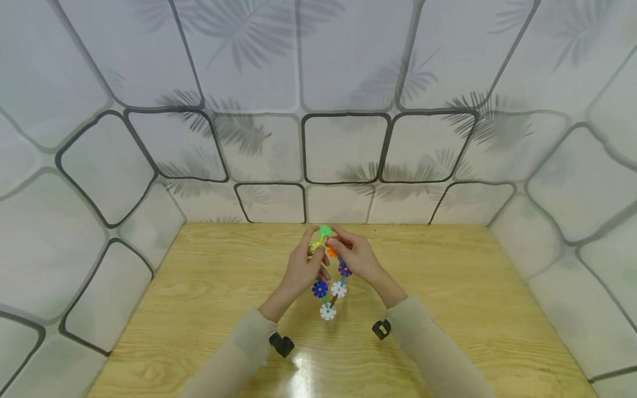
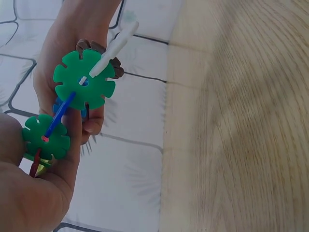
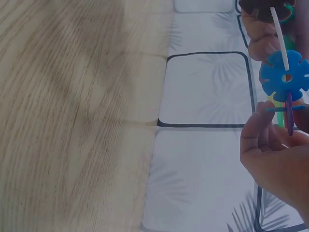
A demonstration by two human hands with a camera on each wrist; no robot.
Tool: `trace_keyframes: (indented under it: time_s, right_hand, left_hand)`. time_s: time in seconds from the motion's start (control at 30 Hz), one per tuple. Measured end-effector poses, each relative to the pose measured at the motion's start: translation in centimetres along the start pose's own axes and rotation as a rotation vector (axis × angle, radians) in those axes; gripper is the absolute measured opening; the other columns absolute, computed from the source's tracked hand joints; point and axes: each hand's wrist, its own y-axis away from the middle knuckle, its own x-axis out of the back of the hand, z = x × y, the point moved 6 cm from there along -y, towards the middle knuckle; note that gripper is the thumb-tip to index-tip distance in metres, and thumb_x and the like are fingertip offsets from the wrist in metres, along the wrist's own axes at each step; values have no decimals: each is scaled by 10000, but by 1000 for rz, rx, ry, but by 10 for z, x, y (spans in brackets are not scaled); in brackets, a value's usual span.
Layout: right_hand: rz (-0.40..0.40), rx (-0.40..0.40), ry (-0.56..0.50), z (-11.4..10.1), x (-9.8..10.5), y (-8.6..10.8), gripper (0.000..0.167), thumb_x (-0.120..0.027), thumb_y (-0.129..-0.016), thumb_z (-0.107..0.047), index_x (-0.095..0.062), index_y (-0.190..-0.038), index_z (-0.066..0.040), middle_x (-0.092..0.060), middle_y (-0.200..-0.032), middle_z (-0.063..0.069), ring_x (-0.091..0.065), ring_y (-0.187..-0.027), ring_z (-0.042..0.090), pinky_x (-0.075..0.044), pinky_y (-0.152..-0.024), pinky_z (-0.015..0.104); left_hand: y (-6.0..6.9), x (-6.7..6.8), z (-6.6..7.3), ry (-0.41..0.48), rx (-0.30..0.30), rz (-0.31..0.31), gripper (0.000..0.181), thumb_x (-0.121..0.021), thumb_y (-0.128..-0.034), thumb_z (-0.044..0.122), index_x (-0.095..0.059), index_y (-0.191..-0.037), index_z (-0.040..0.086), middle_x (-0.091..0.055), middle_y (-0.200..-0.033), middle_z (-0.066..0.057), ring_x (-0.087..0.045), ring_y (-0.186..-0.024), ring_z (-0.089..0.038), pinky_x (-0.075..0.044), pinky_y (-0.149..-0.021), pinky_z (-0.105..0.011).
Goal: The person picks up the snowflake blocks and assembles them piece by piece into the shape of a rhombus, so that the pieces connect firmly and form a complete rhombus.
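Both hands hold up a looped chain of notched plastic discs joined by short sticks, above the table. The left hand (image 1: 302,269) pinches its upper left side, near the yellow disc (image 1: 316,247). At the upper right, the right hand (image 1: 362,258) pinches near the green disc (image 1: 325,230) and the orange disc (image 1: 333,252). Below hang a purple disc (image 1: 345,269), a dark blue disc (image 1: 320,288) and two white discs, the lowest white disc (image 1: 328,312) at the bottom. In the left wrist view, a white stick (image 2: 115,49) lies across a large green disc (image 2: 91,92). Fingers hide some joints.
The wooden table (image 1: 209,309) spreads beneath both hands. Pale patterned walls (image 1: 343,149) stand behind it and on both sides. A small black camera (image 1: 282,344) sits at the left wrist and another black camera (image 1: 381,329) at the right.
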Motion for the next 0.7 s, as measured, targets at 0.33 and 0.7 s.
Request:
trace_keyframes:
  time_s: [0.33, 0.7]
  right_hand:
    - [27, -25, -9, -4, 1, 1, 484, -576, -1103, -231, -520, -1545, -44, -760, -1219, 202, -716, -945, 216, -551, -783, 250]
    - [44, -72, -6, -3, 5, -1, 476, -576, -1105, -254, -538, -1536, -56, -749, -1239, 225, -734, -1103, 362, -618, -942, 477]
  left_hand:
    - [-1, -3, 3, 3, -17, -26, 524, -464, -1104, 115, -347, -1609, 195, -678, -793, -166, -686, -496, -189, -628, -494, -397]
    - [-5, -3, -1, 71, 16, -48, 587, -494, -1108, 127, -291, -1652, 210, -679, -841, -208, -713, -544, -238, -648, -546, -425]
